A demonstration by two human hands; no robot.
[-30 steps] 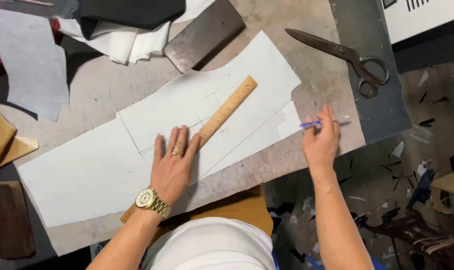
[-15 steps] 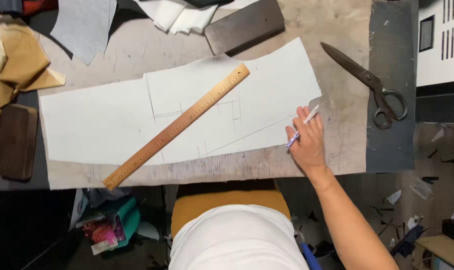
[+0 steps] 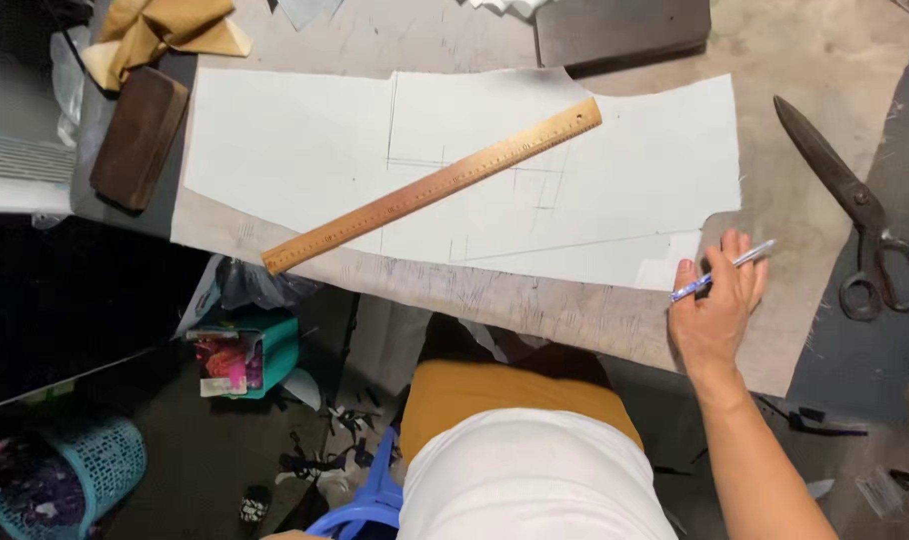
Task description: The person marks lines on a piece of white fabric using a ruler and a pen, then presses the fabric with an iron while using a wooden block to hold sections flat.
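From the head view, the right hand (image 3: 717, 312) rests on the worn table (image 3: 595, 320), fingers pinched around a blue-and-white pen (image 3: 723, 271) at the right edge of the white paper pattern (image 3: 305, 150) — a long wooden ruler (image 3: 435, 186) lies diagonally across it, black metal scissors (image 3: 855, 215) to the right.

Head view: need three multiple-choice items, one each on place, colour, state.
1. Where do the scissors lie?
A. right of the paper sheets
B. on the ruler
C. in the right hand

2. What colour is the pen?
A. red
B. blue and clear
C. black

3. What state is the right hand in?
A. flat and empty
B. holding the pen
C. gripping the ruler

Answers: 1 A, they rest on the table past the paper sheets' right edge. 2 B, a blue tip on a clear barrel. 3 B, its fingers are closed round the pen; the wooden ruler lies untouched.
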